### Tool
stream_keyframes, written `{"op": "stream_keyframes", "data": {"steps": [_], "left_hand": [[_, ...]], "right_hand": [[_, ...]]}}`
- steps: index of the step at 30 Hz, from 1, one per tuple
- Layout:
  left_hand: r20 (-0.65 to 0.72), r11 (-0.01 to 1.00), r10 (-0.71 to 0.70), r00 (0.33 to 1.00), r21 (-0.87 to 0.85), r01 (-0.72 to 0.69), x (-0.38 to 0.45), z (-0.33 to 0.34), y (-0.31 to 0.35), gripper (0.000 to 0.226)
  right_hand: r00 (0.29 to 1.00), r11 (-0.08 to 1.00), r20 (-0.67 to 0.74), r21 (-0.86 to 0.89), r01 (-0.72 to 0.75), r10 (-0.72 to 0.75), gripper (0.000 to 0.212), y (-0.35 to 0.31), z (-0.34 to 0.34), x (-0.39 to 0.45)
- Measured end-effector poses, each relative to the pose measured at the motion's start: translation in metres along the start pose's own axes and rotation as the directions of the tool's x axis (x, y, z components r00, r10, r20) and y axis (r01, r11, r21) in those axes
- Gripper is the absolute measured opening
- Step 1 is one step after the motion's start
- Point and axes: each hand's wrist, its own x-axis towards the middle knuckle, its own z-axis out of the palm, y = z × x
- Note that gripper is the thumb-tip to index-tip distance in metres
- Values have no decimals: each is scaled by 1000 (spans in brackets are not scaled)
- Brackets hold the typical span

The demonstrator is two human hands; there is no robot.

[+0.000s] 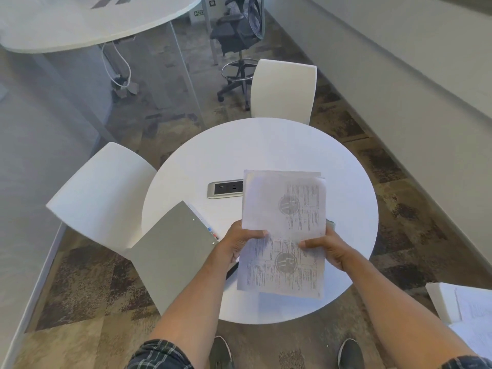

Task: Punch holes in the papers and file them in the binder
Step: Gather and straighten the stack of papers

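A stack of printed papers (285, 230) is held up above the round white table (266, 153). My left hand (239, 243) grips its left edge with the thumb on top. My right hand (326, 249) grips the right edge the same way. A grey binder (173, 251) lies shut at the table's left edge, overhanging it, with coloured tabs showing along its far side. A dark object (232, 270), partly hidden under the papers and my left hand, lies beside the binder; I cannot tell what it is.
A power outlet panel (225, 189) is set in the table's middle. White chairs stand at the left (106, 193) and the far side (285, 89). More papers (468, 310) lie on a surface at the lower right. A black office chair (239, 35) stands further back.
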Motion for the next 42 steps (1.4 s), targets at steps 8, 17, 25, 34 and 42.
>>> {"op": "stream_keyframes", "data": {"steps": [8,17,25,34,42], "left_hand": [[-112,987,150,982,-37,-155,-21,9,-9,65],[-120,966,236,964,134,-220,-29,7,-36,52],[-177,969,187,966,196,-151,-31,-1,-43,29],[-133,961,151,980,253,-114,-39,-8,-54,37],[-79,963,193,978,204,-173,-43,0,-41,42]], "right_hand": [[981,978,-107,-148,146,-163,51,-12,17,-10],[980,965,-79,-206,162,-182,49,9,12,-17],[988,958,-69,-262,118,-141,47,15,11,-13],[995,937,-52,-344,67,-90,35,21,1,-21],[984,945,-100,-310,108,-146,33,9,2,-22]]}}
